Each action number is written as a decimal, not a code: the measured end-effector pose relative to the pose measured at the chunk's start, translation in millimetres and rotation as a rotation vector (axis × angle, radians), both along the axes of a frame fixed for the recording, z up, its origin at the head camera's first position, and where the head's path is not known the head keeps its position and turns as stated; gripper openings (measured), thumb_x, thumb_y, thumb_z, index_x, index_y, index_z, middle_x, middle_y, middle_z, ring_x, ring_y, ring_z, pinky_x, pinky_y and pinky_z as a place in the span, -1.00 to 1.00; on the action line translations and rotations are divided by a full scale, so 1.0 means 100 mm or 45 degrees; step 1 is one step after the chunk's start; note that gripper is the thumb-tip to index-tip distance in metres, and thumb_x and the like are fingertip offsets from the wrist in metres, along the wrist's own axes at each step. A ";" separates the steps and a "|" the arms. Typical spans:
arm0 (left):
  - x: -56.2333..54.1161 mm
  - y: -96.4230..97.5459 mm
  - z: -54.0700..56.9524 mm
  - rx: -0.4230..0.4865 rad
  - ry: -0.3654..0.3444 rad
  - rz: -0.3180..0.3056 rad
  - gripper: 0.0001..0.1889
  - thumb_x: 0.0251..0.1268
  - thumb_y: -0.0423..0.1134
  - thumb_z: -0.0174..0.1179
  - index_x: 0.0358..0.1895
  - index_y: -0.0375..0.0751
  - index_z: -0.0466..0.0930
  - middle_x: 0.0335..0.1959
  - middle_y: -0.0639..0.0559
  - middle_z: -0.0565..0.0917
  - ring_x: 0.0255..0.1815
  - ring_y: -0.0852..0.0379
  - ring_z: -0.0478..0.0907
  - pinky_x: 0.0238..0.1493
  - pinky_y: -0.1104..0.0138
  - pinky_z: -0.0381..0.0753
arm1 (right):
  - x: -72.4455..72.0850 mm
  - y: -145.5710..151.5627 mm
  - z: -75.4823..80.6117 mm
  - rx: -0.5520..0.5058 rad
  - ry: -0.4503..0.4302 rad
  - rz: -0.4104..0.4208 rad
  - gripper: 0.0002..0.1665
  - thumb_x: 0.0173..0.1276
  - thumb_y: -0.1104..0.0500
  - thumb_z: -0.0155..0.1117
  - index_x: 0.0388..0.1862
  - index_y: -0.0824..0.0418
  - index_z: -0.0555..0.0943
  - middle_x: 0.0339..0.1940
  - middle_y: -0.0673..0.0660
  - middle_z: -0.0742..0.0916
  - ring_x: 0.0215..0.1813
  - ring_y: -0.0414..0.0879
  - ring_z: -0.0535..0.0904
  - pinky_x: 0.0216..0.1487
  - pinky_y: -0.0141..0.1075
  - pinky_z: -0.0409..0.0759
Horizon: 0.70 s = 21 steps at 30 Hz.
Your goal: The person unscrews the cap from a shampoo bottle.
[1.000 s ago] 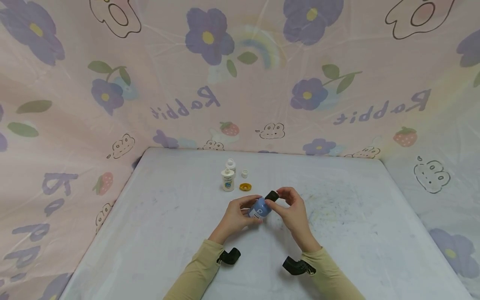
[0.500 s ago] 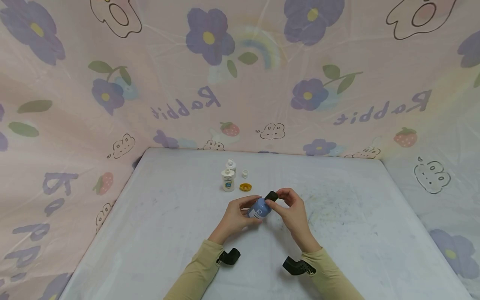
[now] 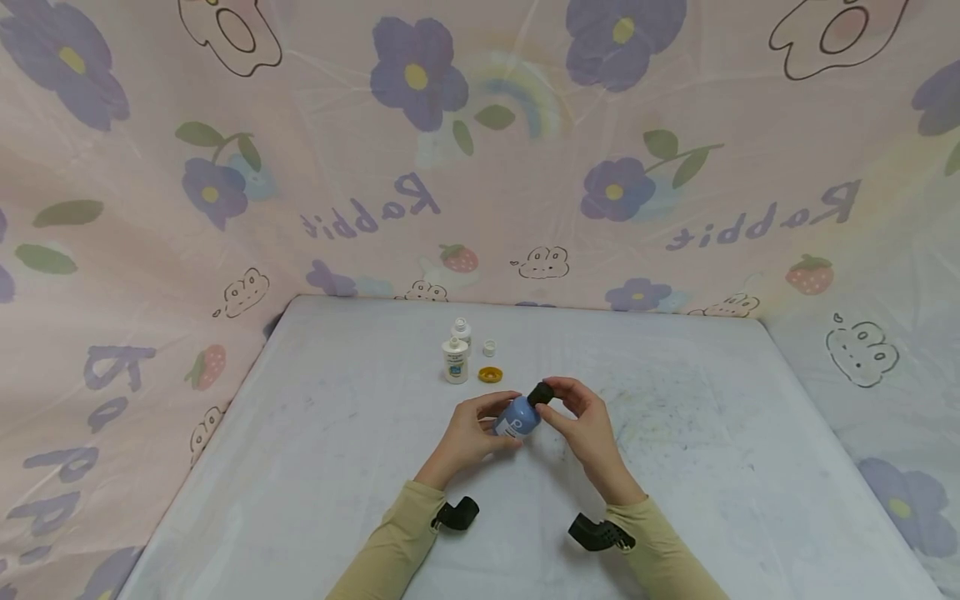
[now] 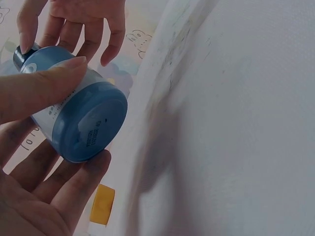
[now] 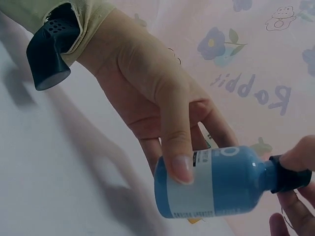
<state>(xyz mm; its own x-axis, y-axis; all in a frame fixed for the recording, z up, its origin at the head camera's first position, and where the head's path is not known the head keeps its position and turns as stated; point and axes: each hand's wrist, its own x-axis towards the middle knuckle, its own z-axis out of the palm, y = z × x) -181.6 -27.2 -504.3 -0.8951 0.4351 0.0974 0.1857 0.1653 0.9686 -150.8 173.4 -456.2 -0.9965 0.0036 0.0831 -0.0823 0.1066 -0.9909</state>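
Note:
My left hand grips the body of a small blue bottle with a white label, held tilted above the table. The bottle's black cap leans up and right, pinched between the thumb and fingers of my right hand. A short stretch of blue neck shows below the cap in the right wrist view, with the cap at the neck's end. The left wrist view looks onto the base of the bottle, with the left thumb across its label.
Beyond the hands stand two white bottles, one behind the other, uncapped. Beside them on the white table lie a yellow cap and a small white cap. Printed cloth rises around the table.
The right fingers and the black cap have turned a little and shifted slightly left. The left hand keeps its grip on the blue bottle, almost still.

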 end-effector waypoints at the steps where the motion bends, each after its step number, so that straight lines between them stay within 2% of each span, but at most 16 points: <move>1: 0.00 0.00 0.00 0.000 0.001 0.000 -0.27 -0.14 -0.38 0.53 0.23 0.09 0.52 0.07 0.11 0.60 0.11 0.12 0.52 0.10 0.26 0.53 | -0.01 0.01 -0.03 -0.001 0.002 0.007 -0.53 0.22 0.33 0.38 0.12 0.33 0.53 0.03 0.30 0.62 0.23 0.13 0.43 0.33 0.18 0.19; 3: 0.00 0.00 -0.01 -0.003 0.003 0.000 -0.26 -0.14 -0.38 0.53 0.23 0.09 0.52 0.07 0.11 0.60 0.11 0.12 0.52 0.09 0.27 0.54 | -0.04 0.03 -0.10 -0.007 0.009 0.016 -0.53 0.23 0.31 0.38 0.13 0.29 0.53 0.04 0.28 0.62 0.24 0.12 0.42 0.33 0.16 0.21; 7: -0.01 0.00 -0.02 -0.005 -0.004 -0.003 -0.26 -0.14 -0.39 0.53 0.25 0.03 0.51 0.08 0.11 0.59 0.12 0.12 0.51 0.10 0.29 0.53 | -0.05 0.04 -0.15 -0.002 0.050 0.031 -0.51 0.24 0.27 0.38 0.15 0.28 0.52 0.03 0.26 0.62 0.23 0.08 0.44 0.34 0.14 0.21; 12: 0.00 -0.01 -0.01 -0.005 -0.013 -0.007 -0.26 -0.13 -0.40 0.52 0.26 0.00 0.50 0.10 0.10 0.59 0.13 0.12 0.50 0.10 0.30 0.53 | -0.06 0.05 -0.15 0.013 0.087 0.040 -0.50 0.26 0.24 0.37 0.18 0.23 0.51 0.07 0.21 0.61 0.20 0.02 0.44 0.34 0.10 0.22; 17: 0.01 -0.01 0.01 -0.010 -0.013 -0.006 -0.27 -0.12 -0.41 0.52 0.24 0.07 0.51 0.10 0.10 0.58 0.12 0.13 0.50 0.10 0.31 0.53 | -0.07 0.05 -0.14 0.010 0.112 0.041 -0.49 0.27 0.23 0.36 0.20 0.21 0.51 0.11 0.19 0.60 0.21 -0.03 0.44 0.33 0.06 0.25; 21: 0.01 0.00 0.01 0.001 -0.018 -0.005 -0.27 -0.13 -0.42 0.52 0.23 0.06 0.52 0.09 0.09 0.59 0.11 0.13 0.51 0.10 0.29 0.53 | -0.08 0.06 -0.13 -0.010 0.119 0.046 -0.48 0.29 0.23 0.34 0.23 0.20 0.50 0.14 0.21 0.58 0.17 -0.05 0.48 0.29 -0.04 0.31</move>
